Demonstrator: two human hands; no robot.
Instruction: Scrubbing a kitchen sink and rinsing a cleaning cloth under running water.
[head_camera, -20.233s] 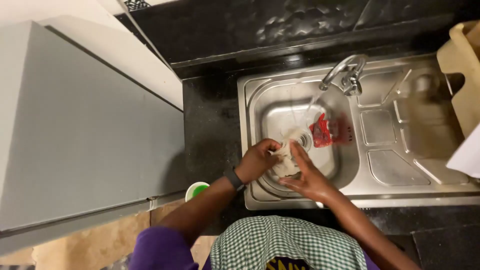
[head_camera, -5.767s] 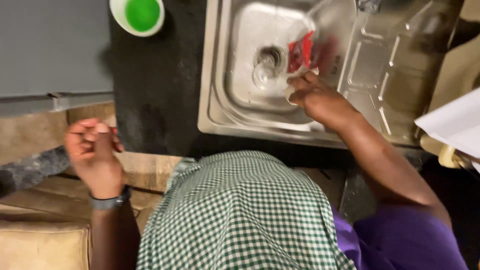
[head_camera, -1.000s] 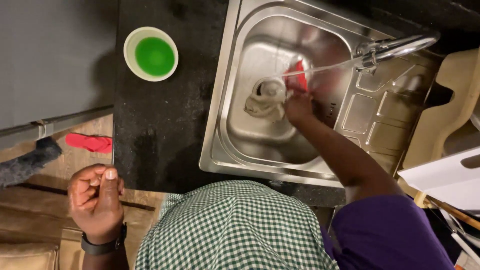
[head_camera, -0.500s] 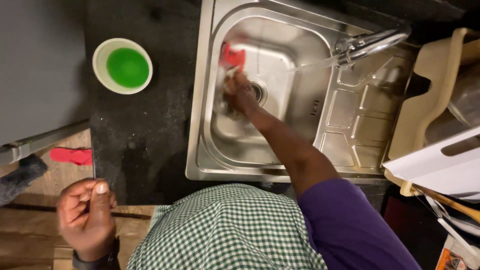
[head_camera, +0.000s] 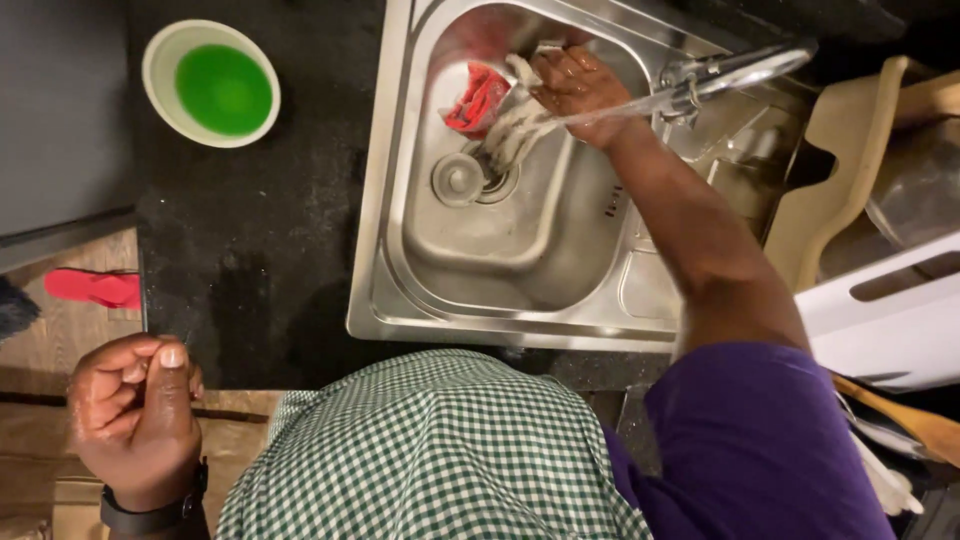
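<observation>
My right hand is inside the steel sink, closed on a pale wet cloth that hangs down toward the drain. Water from the tap runs over the hand and the cloth. A red scrubbing pad lies in the basin just left of the hand. A round metal drain plug sits beside the drain hole. My left hand, with a black wristband, hangs at the lower left beyond the counter edge. Its fingers are curled against the thumb and nothing shows in them.
A white bowl with green inside stands on the black counter left of the sink. A wooden cutting board, a white tray and a wooden spoon are at the right. A red object lies on the floor.
My right hand has risen from the drain to under the running water, bringing the cloth with it. My left hand stays curled at the lower left.
</observation>
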